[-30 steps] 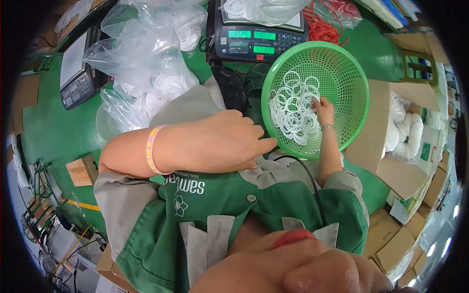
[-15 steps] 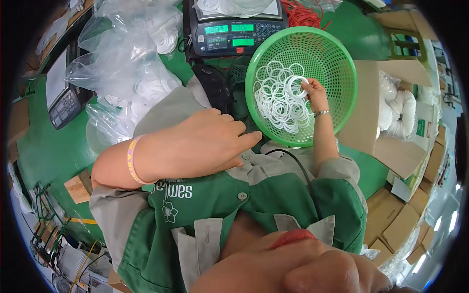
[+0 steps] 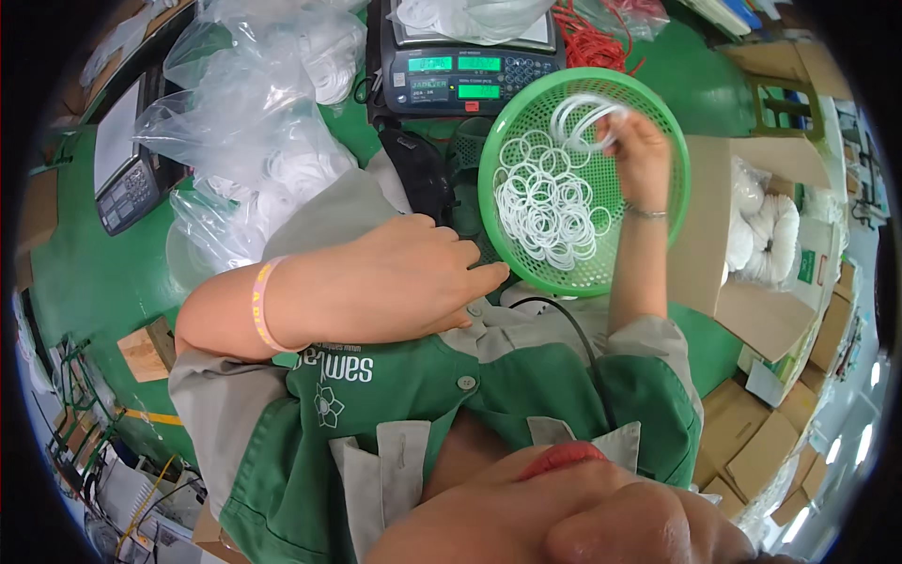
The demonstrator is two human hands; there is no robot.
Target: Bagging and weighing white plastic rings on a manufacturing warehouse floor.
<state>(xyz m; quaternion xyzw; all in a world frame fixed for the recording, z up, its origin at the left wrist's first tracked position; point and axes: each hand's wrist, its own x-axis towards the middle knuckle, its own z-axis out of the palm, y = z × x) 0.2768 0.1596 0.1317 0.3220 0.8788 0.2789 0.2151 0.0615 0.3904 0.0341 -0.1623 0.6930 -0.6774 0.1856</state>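
My right hand (image 3: 641, 155) pinches a few thin white rings (image 3: 575, 117) between thumb and fingers, raised over the far side of a round green plastic basket (image 3: 678, 179). Beneath them, a heap of loose white rings (image 3: 545, 202) covers the basket's left and middle part. My left hand (image 3: 413, 273) rests across the front of my shirt, just outside the basket's near left rim. Its index finger is stretched out and the others are loosely bent. No object shows in the left hand, though its palm is hidden.
A counting scale (image 3: 470, 80) bearing a bag of white rings stands beyond the basket, beside red strands (image 3: 592, 38). Clear plastic bags (image 3: 244, 122) of white goods and a second scale (image 3: 132, 193) are at left. An open cardboard box (image 3: 695, 244) holds bagged white bundles at right.
My right hand has lifted up and away from the heap toward the basket's far side, carrying the pinched rings, which now fan apart. My left hand has stayed nearly still.
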